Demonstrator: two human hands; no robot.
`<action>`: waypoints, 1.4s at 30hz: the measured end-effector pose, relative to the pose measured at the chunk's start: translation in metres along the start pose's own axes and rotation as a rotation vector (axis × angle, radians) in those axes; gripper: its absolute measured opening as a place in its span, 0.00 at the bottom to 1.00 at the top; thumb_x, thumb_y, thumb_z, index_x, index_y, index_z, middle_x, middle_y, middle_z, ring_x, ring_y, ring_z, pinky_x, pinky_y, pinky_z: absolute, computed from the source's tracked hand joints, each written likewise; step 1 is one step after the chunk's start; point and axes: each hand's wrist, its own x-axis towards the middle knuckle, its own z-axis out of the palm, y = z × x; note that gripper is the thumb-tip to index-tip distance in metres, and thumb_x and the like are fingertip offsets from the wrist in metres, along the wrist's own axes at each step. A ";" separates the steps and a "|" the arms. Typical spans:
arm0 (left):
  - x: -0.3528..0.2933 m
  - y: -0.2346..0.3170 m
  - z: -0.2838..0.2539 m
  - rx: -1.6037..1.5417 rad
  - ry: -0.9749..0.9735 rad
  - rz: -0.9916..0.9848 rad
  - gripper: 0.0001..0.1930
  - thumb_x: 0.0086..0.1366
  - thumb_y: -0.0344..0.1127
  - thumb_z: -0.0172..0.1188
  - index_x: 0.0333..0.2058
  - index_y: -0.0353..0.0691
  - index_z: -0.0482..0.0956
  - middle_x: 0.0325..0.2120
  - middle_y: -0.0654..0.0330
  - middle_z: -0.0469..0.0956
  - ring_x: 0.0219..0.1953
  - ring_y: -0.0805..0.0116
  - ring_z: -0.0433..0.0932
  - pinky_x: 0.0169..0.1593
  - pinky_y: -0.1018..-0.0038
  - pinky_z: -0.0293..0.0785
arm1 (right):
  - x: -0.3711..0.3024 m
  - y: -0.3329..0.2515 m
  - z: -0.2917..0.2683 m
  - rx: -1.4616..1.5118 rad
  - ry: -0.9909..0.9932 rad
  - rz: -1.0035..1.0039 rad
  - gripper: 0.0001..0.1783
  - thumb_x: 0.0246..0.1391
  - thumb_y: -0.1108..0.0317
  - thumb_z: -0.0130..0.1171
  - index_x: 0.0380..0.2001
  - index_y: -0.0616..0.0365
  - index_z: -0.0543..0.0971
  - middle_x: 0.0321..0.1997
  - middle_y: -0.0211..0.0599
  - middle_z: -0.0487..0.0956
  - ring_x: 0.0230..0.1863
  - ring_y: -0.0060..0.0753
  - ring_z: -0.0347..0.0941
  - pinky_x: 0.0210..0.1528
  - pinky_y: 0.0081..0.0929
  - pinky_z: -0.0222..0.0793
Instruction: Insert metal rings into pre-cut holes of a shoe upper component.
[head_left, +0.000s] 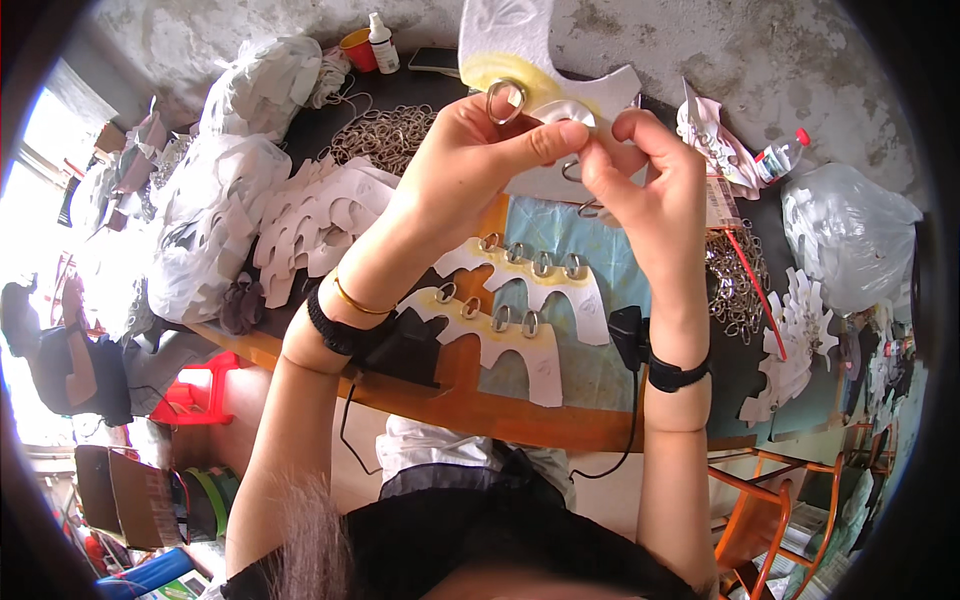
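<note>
My left hand (455, 170) is closed on a white cut-out piece (508, 30) with a yellow-stained band, raised above the table. An oval metal ring (506, 101) stands out beside its fingers. My right hand (655, 180) pinches at the same piece, fingertips close to the left thumb; what lies right between them is partly hidden. More rings hang at the piece below the fingers. Under my hands, two similar white pieces, a nearer one (543, 372) and a farther one (580, 305), lie flat with several oval rings standing along their yellow-stained strips.
A pale blue sheet (610, 375) covers part of the table. Piles of metal rings (385, 138) lie behind and at right (735, 290). White cut-outs (315, 215) and bulging plastic bags (215, 210) crowd the left. A white bottle (382, 45) stands at the back, an orange chair (755, 520) lower right.
</note>
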 end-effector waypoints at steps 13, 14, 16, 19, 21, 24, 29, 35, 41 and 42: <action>0.003 -0.004 0.006 0.376 0.113 0.245 0.08 0.54 0.28 0.64 0.33 0.33 0.80 0.28 0.65 0.79 0.30 0.84 0.72 0.34 0.84 0.71 | 0.001 -0.014 -0.006 -0.325 0.093 -0.309 0.07 0.45 0.74 0.61 0.26 0.65 0.74 0.28 0.32 0.73 0.32 0.24 0.68 0.39 0.19 0.62; 0.002 0.000 0.007 0.463 0.104 0.204 0.08 0.54 0.29 0.64 0.33 0.33 0.79 0.28 0.65 0.79 0.30 0.84 0.72 0.34 0.84 0.71 | 0.001 -0.013 -0.007 -0.325 0.093 -0.308 0.07 0.45 0.74 0.61 0.26 0.65 0.74 0.28 0.32 0.73 0.32 0.24 0.68 0.39 0.19 0.62; 0.001 0.002 0.005 0.550 0.096 0.163 0.09 0.53 0.29 0.64 0.34 0.33 0.79 0.28 0.65 0.79 0.30 0.84 0.72 0.35 0.84 0.71 | 0.002 -0.009 -0.009 -0.335 0.067 -0.352 0.07 0.45 0.74 0.61 0.26 0.65 0.74 0.28 0.31 0.72 0.32 0.24 0.68 0.38 0.20 0.62; 0.002 0.000 0.001 0.536 0.036 0.105 0.12 0.54 0.30 0.64 0.37 0.33 0.78 0.31 0.63 0.79 0.34 0.80 0.74 0.38 0.81 0.71 | 0.005 -0.005 -0.007 -0.286 0.111 -0.375 0.07 0.37 0.77 0.62 0.23 0.61 0.74 0.24 0.33 0.74 0.25 0.30 0.69 0.31 0.25 0.64; 0.002 0.003 0.005 0.529 0.010 0.089 0.12 0.55 0.32 0.63 0.37 0.32 0.78 0.29 0.64 0.79 0.32 0.83 0.72 0.37 0.84 0.70 | 0.004 -0.007 -0.007 -0.310 0.119 -0.366 0.07 0.37 0.77 0.62 0.22 0.61 0.74 0.23 0.33 0.74 0.25 0.30 0.69 0.31 0.25 0.64; 0.000 -0.004 0.011 0.475 0.060 0.171 0.11 0.57 0.32 0.61 0.37 0.32 0.77 0.29 0.65 0.78 0.32 0.84 0.71 0.37 0.84 0.69 | 0.001 -0.005 0.001 -0.375 0.197 -0.383 0.08 0.36 0.77 0.62 0.21 0.60 0.73 0.23 0.33 0.74 0.25 0.30 0.69 0.30 0.25 0.65; 0.001 -0.008 0.007 0.301 0.084 0.118 0.09 0.58 0.32 0.59 0.33 0.30 0.77 0.27 0.66 0.77 0.30 0.83 0.71 0.33 0.84 0.68 | 0.003 0.001 0.002 -0.314 0.176 -0.379 0.08 0.40 0.76 0.63 0.26 0.58 0.74 0.25 0.31 0.74 0.26 0.25 0.69 0.31 0.23 0.64; 0.002 -0.010 0.006 0.142 0.099 0.104 0.10 0.58 0.35 0.60 0.33 0.33 0.77 0.27 0.63 0.78 0.30 0.80 0.73 0.37 0.79 0.70 | 0.002 -0.008 -0.009 -0.020 0.149 -0.155 0.13 0.48 0.69 0.60 0.37 0.62 0.74 0.29 0.28 0.75 0.31 0.16 0.68 0.34 0.17 0.62; 0.001 -0.007 0.006 0.167 0.057 0.144 0.10 0.58 0.33 0.61 0.34 0.32 0.77 0.29 0.61 0.79 0.31 0.81 0.74 0.37 0.82 0.70 | -0.002 -0.008 -0.004 -0.033 0.024 -0.045 0.10 0.47 0.69 0.61 0.23 0.67 0.76 0.21 0.31 0.76 0.26 0.17 0.69 0.32 0.17 0.65; 0.001 -0.003 0.007 0.268 0.049 0.153 0.09 0.57 0.32 0.61 0.34 0.33 0.77 0.29 0.61 0.79 0.30 0.80 0.74 0.36 0.83 0.70 | -0.002 -0.007 -0.005 -0.052 0.030 -0.043 0.09 0.46 0.71 0.61 0.22 0.67 0.76 0.19 0.31 0.76 0.25 0.16 0.69 0.30 0.17 0.65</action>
